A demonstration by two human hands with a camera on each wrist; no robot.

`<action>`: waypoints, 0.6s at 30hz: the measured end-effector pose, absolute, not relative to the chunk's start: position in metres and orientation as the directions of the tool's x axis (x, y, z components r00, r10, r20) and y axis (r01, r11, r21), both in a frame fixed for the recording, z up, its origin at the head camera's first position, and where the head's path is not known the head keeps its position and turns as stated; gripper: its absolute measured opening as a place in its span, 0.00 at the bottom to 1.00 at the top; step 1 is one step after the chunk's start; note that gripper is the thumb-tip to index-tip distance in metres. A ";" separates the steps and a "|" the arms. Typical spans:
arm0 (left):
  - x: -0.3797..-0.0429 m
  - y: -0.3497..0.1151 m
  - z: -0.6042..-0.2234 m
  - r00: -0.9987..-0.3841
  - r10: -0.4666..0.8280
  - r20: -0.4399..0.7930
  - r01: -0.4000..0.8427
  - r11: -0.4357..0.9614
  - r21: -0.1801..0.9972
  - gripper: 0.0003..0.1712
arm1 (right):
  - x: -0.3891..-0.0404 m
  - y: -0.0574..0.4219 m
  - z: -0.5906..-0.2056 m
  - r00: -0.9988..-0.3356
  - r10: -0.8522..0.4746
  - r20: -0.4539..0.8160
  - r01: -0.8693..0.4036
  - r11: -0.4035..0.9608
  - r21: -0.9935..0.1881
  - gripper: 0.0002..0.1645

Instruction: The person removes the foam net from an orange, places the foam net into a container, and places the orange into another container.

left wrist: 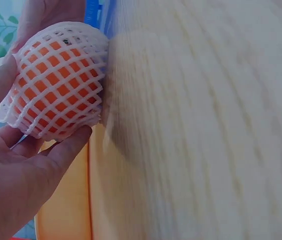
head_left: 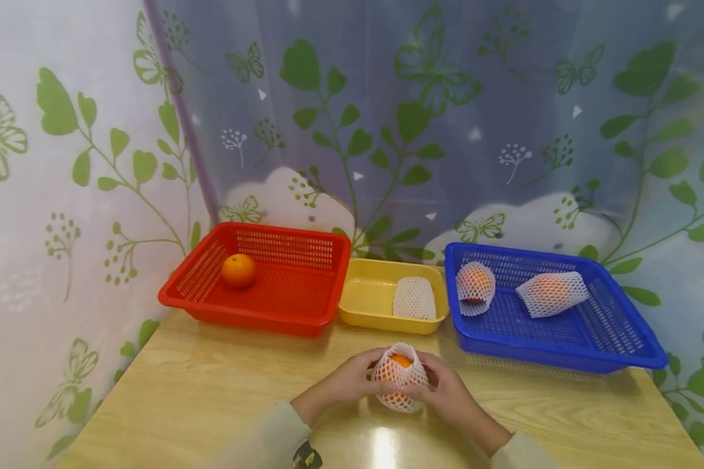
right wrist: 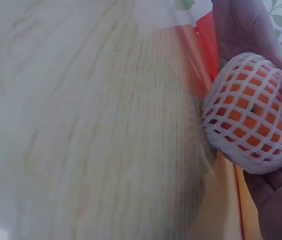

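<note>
An orange (head_left: 401, 360) sits inside a white foam net sleeve (head_left: 400, 391) near the front of the table, its top showing through the sleeve's open upper end. My left hand (head_left: 354, 376) holds it from the left, thumb and fingers curved around the net. From the other side my right hand (head_left: 448, 389) grips it the same way. Both wrist views show the net (left wrist: 58, 80) stretched in a diamond mesh over the orange (right wrist: 250, 102), close over the wooden table (right wrist: 106, 125).
A red basket (head_left: 258, 320) at back left holds a bare orange (head_left: 238, 270). The yellow tray (head_left: 358, 319) in the middle holds an empty foam sleeve (head_left: 414, 298). At back right, a blue basket (head_left: 540, 355) contains two sleeved fruits, one round (head_left: 476, 283), one lying sideways (head_left: 551, 293).
</note>
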State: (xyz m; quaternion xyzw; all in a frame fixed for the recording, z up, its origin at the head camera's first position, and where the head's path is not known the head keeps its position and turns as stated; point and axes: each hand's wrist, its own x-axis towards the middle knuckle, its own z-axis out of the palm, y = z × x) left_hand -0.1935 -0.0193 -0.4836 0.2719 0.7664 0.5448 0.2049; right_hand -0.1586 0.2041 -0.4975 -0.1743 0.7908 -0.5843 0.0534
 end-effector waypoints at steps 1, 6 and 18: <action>-0.193 -0.019 -0.484 -0.771 0.636 -0.019 0.191 0.260 0.947 0.33 | -0.158 0.204 -0.498 -0.936 -0.336 0.107 -0.201 0.259 -0.945 0.36; -0.195 -0.018 -0.485 -0.770 0.638 -0.020 0.201 0.272 0.941 0.33 | -0.160 0.207 -0.496 -0.934 -0.337 0.118 -0.225 0.297 -0.928 0.35; -0.197 -0.018 -0.485 -0.766 0.643 -0.012 0.230 0.292 0.928 0.32 | -0.162 0.203 -0.496 -0.922 -0.323 0.212 -0.317 0.318 -0.894 0.25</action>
